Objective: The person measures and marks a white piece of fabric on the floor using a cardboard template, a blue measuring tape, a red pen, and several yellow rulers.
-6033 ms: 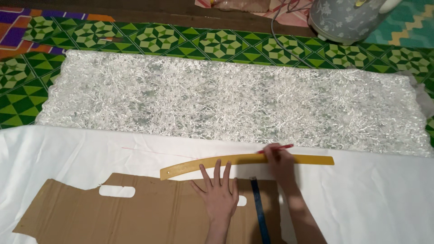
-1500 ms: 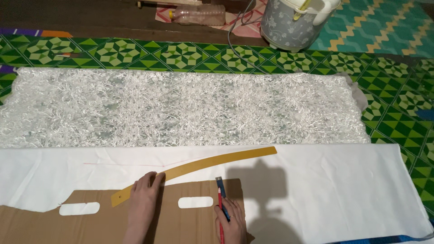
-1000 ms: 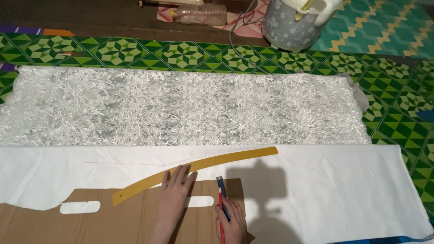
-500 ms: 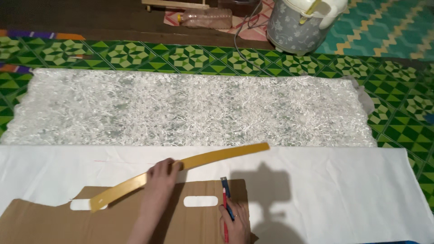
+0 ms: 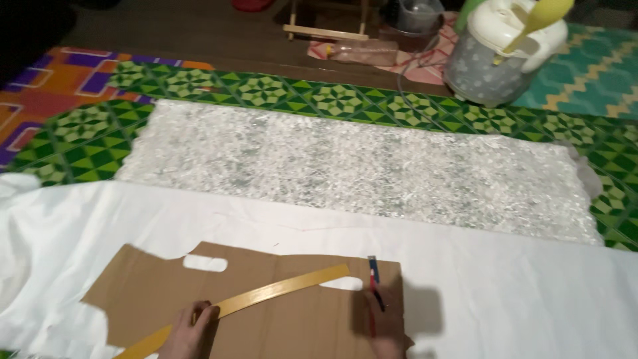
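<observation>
A plain white cloth [image 5: 518,292] covers the near floor, white lace fabric [image 5: 359,166] beyond it. On the cloth lies a flat brown cardboard sheet [image 5: 279,319]. The left hand [image 5: 189,332] pinches a curved yellow ruler [image 5: 266,294] crossing it; the right hand [image 5: 385,326] grips a red pencil [image 5: 372,292] at its right edge.

Ahead of you a green mat with geometric tiles [image 5: 86,143] covers the floor, and a long strip of white lace fabric [image 5: 359,166] lies across it, reaching nearly to the mat's right edge. Past the mat's far edge you see a grey flowered rice cooker [image 5: 495,60] with a yellow-green spoon [image 5: 535,23] on its lid. Left of it lies an empty plastic bottle [image 5: 362,52]. An orange and purple mat [image 5: 60,83] fills your far left corner, a teal zigzag mat [image 5: 598,66] your far right.
</observation>
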